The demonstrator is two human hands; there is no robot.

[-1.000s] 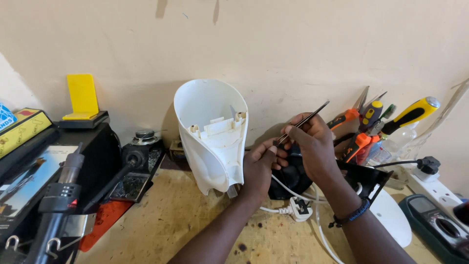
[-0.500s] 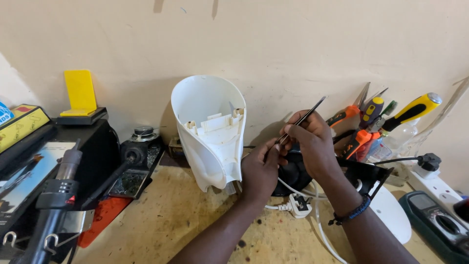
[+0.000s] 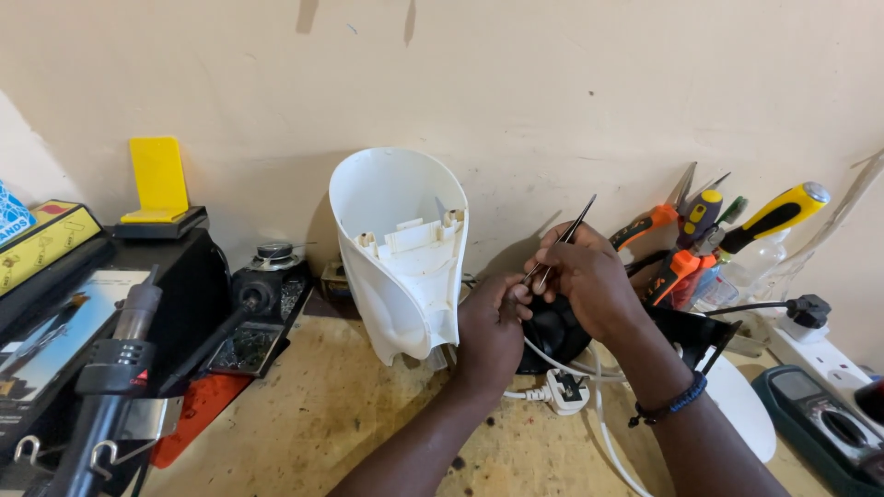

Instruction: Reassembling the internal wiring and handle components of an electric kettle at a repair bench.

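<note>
Head view. The right hand (image 3: 589, 281) pinches a pair of thin metal tweezers (image 3: 560, 241), fingers closed on the lower part of the tool; its upper end slants up and to the right, clear of the hand, against the wall. The left hand (image 3: 493, 322) sits just beside and below the right, fingers curled inward and touching the lower tip of the tweezers; whether they grip a small part there cannot be told. A dark beaded bracelet (image 3: 670, 405) circles the right wrist.

Immediately left of the hands, a white plastic housing (image 3: 401, 258) stands upright on the wooden table (image 3: 313, 414), open side facing the camera, inner ribs and screw posts visible. Behind the hands lies a black rounded part (image 3: 552, 331), partly hidden. A white plug (image 3: 564, 391) with white cable rests on the table below the hands.

To the right, orange- and yellow-handled tools (image 3: 709, 230) lean against the wall. At lower left, a dark hot-air gun (image 3: 110, 368) stands in the foreground, and a yellow holder (image 3: 158, 179) rests on a black box (image 3: 184, 285).
</note>
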